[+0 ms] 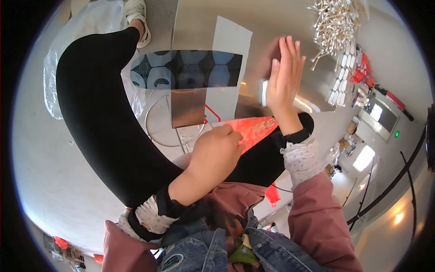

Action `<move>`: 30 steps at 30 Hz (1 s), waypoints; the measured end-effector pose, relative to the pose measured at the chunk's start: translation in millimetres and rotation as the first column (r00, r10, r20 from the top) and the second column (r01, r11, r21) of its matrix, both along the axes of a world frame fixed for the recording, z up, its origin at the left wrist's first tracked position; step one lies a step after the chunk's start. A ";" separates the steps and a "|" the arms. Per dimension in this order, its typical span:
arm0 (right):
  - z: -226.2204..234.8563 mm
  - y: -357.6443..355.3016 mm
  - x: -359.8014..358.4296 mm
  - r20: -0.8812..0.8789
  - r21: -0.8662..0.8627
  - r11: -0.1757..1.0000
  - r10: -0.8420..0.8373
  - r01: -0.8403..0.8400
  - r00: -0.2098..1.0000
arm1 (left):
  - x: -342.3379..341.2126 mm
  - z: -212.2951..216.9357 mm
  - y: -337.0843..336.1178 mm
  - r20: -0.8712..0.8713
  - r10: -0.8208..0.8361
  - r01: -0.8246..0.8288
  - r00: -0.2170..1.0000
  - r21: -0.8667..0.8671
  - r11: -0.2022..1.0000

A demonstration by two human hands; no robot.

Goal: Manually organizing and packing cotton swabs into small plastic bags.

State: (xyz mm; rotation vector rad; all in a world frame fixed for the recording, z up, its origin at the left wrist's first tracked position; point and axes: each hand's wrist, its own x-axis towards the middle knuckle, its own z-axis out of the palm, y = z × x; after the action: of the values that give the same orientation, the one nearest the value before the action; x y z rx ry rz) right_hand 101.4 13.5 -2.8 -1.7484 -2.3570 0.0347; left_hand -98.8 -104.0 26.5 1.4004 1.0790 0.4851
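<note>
The right hand [284, 75] lies flat, fingers straight and together, pressing the shiny silver sheet [204, 27] at 1 o'clock to steady it; the left hand [213, 156], curled shut, pinches the red paper [251, 129] near centre, apparently to keep it aligned

Bright, even light with glare on the shiny metal sheet [272, 27]; fisheye bending and black corners; sharp centre.
</note>
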 end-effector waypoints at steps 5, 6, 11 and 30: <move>-0.6 -4.9 -3.5 -0.006 0.030 0.999 -0.024 0.024 1.000 | 0.5 4.6 1.0 0.001 0.022 -0.022 1.000 -0.009 1.000; 0.5 -2.8 -2.1 0.026 0.041 0.999 -0.021 0.020 0.999 | 1.6 2.3 -1.0 -0.002 0.033 -0.033 0.999 0.004 0.999; -3.9 -0.5 -0.5 0.121 0.103 0.994 -0.034 0.022 0.992 | 6.6 -2.8 -4.6 -0.040 0.038 -0.034 0.999 0.087 0.996; 25.2 -94.6 10.0 -0.737 -0.642 0.635 -0.665 0.429 -0.119 | 85.3 -3.1 110.7 -0.142 0.082 -0.021 0.986 0.384 0.923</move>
State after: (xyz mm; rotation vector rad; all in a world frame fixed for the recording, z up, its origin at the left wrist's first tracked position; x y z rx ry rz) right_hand 111.4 -81.1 22.4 -1.7418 -0.5117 0.9838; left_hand -13.6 6.8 23.3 1.7796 1.1924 0.6592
